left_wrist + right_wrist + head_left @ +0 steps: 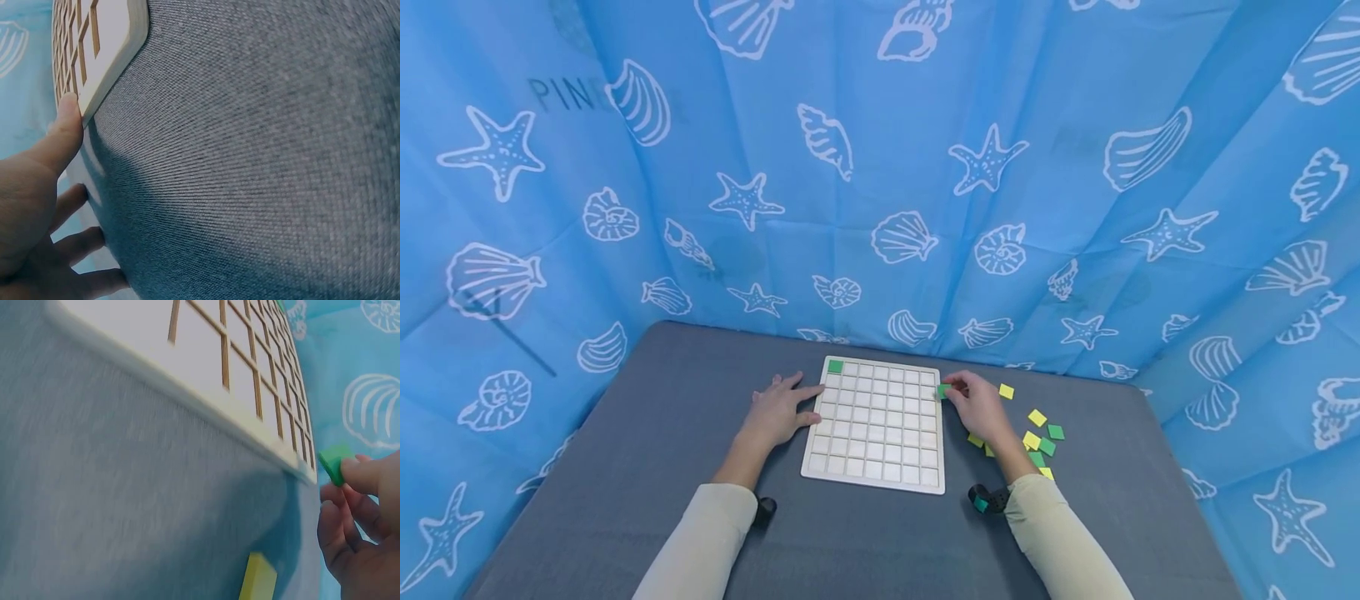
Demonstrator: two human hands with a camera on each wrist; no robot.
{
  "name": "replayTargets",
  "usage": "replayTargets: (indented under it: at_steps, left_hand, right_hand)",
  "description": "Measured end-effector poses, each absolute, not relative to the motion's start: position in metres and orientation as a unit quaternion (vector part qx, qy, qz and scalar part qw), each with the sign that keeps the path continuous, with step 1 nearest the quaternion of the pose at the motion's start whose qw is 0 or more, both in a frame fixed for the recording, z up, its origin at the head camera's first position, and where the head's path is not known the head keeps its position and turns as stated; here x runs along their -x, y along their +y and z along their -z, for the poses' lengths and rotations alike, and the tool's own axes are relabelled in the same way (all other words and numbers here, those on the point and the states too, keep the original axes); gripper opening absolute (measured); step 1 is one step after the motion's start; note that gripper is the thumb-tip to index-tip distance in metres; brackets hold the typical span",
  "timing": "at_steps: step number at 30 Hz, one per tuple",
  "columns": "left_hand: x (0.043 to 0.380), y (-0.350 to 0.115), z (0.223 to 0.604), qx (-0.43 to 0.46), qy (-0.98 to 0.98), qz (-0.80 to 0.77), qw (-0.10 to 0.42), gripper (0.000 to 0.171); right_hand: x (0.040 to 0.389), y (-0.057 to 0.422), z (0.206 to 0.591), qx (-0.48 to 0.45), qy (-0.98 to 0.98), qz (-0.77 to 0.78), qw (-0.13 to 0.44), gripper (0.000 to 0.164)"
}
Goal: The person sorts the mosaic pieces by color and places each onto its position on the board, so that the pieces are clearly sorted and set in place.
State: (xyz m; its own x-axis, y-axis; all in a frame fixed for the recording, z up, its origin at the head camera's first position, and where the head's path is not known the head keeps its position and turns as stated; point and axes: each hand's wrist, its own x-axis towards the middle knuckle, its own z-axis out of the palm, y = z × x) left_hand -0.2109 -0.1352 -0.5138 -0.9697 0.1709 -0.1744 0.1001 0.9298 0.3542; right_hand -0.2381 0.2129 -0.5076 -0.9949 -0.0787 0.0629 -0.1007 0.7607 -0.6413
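A white wooden grid board [877, 425] lies on the grey table, with one green square tile [836, 366] in its far left corner cell. My left hand [777, 411] rests at the board's left edge, fingers spread; its thumb [70, 115] touches the rim in the left wrist view. At the board's far right edge, my right hand [979, 407] pinches a second green tile [335, 462] between thumb and fingers. In the head view this held tile overlaps the right rim.
Loose yellow tiles [1037, 417] and green tiles [1056, 432] are scattered on the grey cloth-covered table [865, 542] to the right, some partly under my right forearm. A yellow tile [257, 579] lies near my right hand. Behind the table hangs a blue shell-patterned curtain [865, 192].
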Motion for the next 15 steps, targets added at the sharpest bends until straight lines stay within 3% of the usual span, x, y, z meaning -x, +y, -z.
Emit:
replayTargets:
  at_steps: [15]
  left_hand:
    - [0.211,-0.135,0.514,-0.075,0.977,-0.173,0.100,0.061]
  right_hand:
    - [0.252,0.179,0.499,-0.063,-0.921,-0.383,0.007,0.015]
